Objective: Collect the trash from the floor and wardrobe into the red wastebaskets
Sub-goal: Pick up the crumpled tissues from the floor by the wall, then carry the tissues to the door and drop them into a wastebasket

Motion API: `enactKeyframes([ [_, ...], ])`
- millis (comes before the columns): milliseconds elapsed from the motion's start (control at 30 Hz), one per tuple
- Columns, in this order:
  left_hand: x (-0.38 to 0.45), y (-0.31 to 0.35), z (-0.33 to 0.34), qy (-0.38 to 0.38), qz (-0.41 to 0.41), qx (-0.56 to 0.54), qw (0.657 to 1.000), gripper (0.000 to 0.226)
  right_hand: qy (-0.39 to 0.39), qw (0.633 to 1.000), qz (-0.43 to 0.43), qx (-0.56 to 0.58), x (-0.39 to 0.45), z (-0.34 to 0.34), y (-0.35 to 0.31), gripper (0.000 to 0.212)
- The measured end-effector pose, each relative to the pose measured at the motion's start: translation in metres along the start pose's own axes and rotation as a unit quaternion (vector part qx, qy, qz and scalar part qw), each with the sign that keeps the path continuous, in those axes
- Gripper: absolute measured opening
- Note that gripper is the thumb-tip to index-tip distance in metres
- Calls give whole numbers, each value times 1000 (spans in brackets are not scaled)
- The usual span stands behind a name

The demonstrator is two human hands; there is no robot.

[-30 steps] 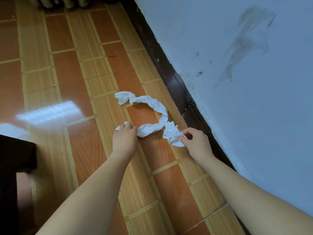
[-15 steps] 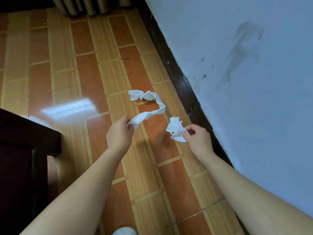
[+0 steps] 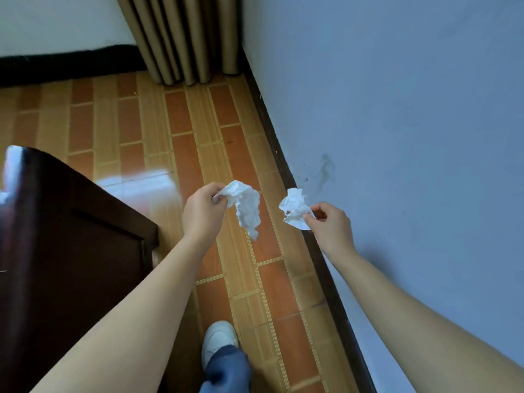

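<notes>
My left hand (image 3: 202, 214) pinches one end of a long white tissue strip (image 3: 247, 207), which dangles in the air above the tiled floor. A crumpled white tissue (image 3: 294, 208) sits in the fingertips of my right hand (image 3: 329, 226), held close to the blue wall. The two pieces hang apart, a short gap between them. No red wastebasket is in view.
A dark wooden cabinet (image 3: 68, 236) stands at the left, close to my left forearm. The blue wall (image 3: 411, 137) and its dark baseboard (image 3: 283, 171) run along the right. Beige curtain folds (image 3: 190, 38) hang in the far corner. My white shoe (image 3: 218, 340) is on the floor below.
Both hands have risen from the floor with the tissues; the long strip now hangs free off the tiles. The view has lifted, showing the curtain, cabinet and my shoe.
</notes>
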State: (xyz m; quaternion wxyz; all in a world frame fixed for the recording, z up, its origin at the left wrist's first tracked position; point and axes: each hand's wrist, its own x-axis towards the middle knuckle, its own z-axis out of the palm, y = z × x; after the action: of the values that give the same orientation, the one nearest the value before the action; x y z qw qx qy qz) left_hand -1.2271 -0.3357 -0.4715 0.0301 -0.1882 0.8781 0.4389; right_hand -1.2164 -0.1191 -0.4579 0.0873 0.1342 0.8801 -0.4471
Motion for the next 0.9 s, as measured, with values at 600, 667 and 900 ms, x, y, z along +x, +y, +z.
enactKeyframes([
  [600,-283,291,-259,55,49,10,997,17,11,998,-47,31,-272,-274,-241,18],
  [667,-299,303,-268,62,66,2,996,17,22,998,-51,34,-295,-289,-243,17],
  [900,-337,324,-278,22,133,2,991,18,80,995,-32,51,-359,-316,-234,15],
])
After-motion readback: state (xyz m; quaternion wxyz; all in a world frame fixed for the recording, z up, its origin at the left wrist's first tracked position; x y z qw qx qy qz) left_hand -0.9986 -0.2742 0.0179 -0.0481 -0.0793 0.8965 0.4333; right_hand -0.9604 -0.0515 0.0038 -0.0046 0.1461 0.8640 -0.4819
